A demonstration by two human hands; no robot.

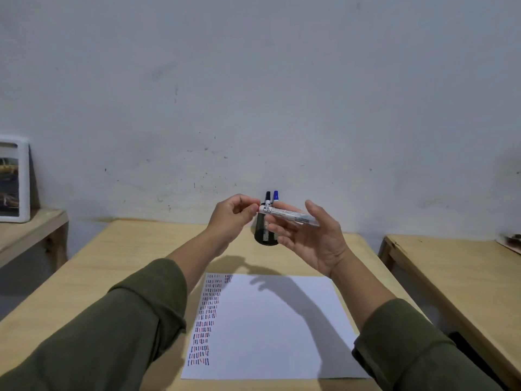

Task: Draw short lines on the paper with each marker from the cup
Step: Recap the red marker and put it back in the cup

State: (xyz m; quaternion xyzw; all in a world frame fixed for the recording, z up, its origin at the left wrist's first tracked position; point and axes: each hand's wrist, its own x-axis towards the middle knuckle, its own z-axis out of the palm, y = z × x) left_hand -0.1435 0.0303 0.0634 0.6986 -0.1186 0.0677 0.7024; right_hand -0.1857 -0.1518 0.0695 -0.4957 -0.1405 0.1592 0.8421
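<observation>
Head view shows both hands raised over the wooden table [135, 249], working one white marker [287, 214] held roughly level in front of the black mesh cup [260, 235]. The right hand [315, 238] cradles the barrel loosely across its open fingers, thumb up beside it, while the left hand [234, 215] pinches the marker's left end, where the cap would sit; the cap itself is hidden by those fingertips, so whether it is going on or coming off cannot be told. Two more markers, one with a black cap [267, 197] and one with a blue cap [276, 196], stand in the cup behind. The paper [282, 320] lies nearer the person, with a column of short red, blue and dark strokes down its left side and a second column just begun. The likely risk is that the right hand's light hold lets the barrel slip under a pull or push on the cap, dropping it onto the paper and leaving a stray mark; the hands also hover close to the cup, which a knock could tip.
</observation>
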